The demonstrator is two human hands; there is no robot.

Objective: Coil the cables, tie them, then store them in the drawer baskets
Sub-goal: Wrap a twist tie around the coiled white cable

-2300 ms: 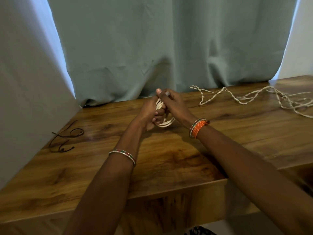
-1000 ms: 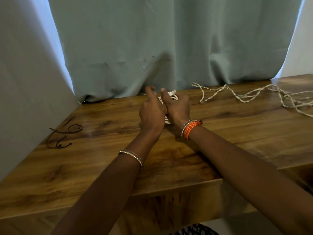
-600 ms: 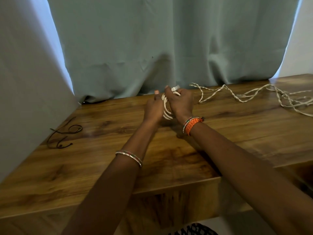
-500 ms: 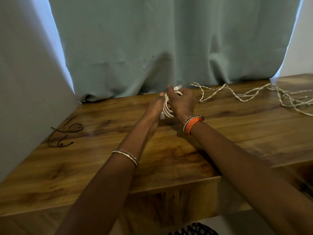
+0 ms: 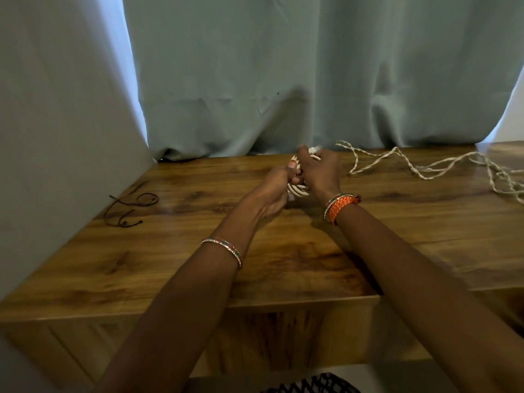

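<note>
A coiled white cable [image 5: 298,190] is held between both hands above the back middle of the wooden table [image 5: 283,251]. My left hand [image 5: 276,191] grips the coil's left side, thumb up. My right hand [image 5: 319,170] grips the right side and top, with the white plug end [image 5: 314,150] sticking out above its fingers. Most of the coil is hidden by my fingers. A long twisted white cable [image 5: 431,168] lies loose on the table at the back right.
A thin dark tie [image 5: 129,204] lies curled at the table's left side. Grey-green curtains [image 5: 255,75] hang along the back and left edges. A black mesh basket rim [image 5: 314,385] shows below the table's front edge.
Both hands have kept hold of the white coil and turned it between them. The left hand has rolled from palm down to gripping the coil's side; the plug end now sits above the right hand.
</note>
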